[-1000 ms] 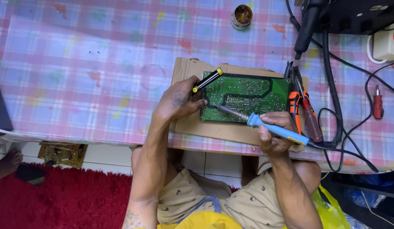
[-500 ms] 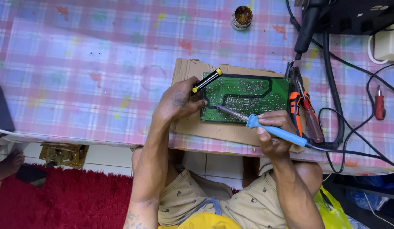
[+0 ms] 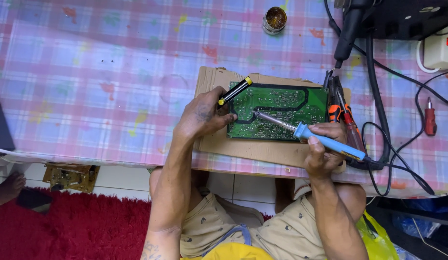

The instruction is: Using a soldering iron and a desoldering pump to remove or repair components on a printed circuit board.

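A green circuit board lies on a sheet of brown cardboard at the table's near edge. My right hand grips a blue-handled soldering iron, whose metal tip rests on the board near its left-middle. My left hand presses on the board's left edge and holds a black tool with yellow ends, which angles up over the board's top-left corner.
Orange-handled pliers lie at the board's right edge. A small round tin stands at the back. Black cables, a white power strip and a red screwdriver crowd the right side. A checked cloth covers the table.
The soldering iron's tip has shifted slightly left along the board. My left hand has stayed at the board's left edge with the black and yellow tool.
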